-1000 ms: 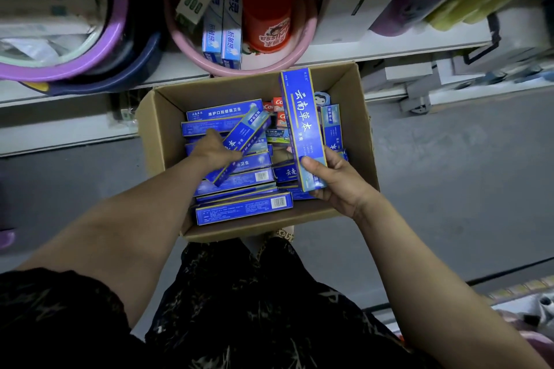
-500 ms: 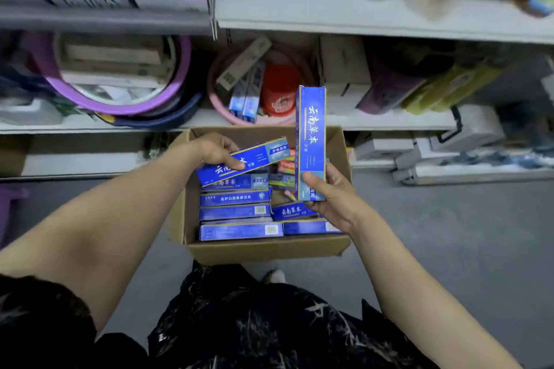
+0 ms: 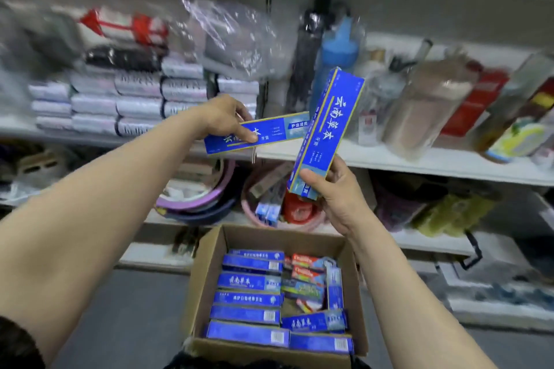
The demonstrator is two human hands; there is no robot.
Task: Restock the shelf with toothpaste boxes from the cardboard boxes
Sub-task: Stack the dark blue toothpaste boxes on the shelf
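Note:
My left hand (image 3: 223,118) grips a blue toothpaste box (image 3: 269,133) that lies nearly level in front of the middle shelf (image 3: 389,159). My right hand (image 3: 335,198) holds a second blue toothpaste box (image 3: 325,132) by its lower end, tilted upright beside the first. Below both hands an open cardboard box (image 3: 207,263) stands on the floor. It holds several blue toothpaste boxes (image 3: 248,281) stacked flat and a few red ones (image 3: 307,263).
The middle shelf carries stacked white packets (image 3: 135,99), a clear plastic bag (image 3: 236,36), a blue bottle (image 3: 337,54) and jars (image 3: 425,105). Pink and purple basins (image 3: 198,201) with boxes sit on the lower shelf. Grey floor (image 3: 135,323) lies left of the carton.
Both hands have risen out of the carton to middle-shelf height, each with its blue box. The view has tilted up from the carton toward the shelves.

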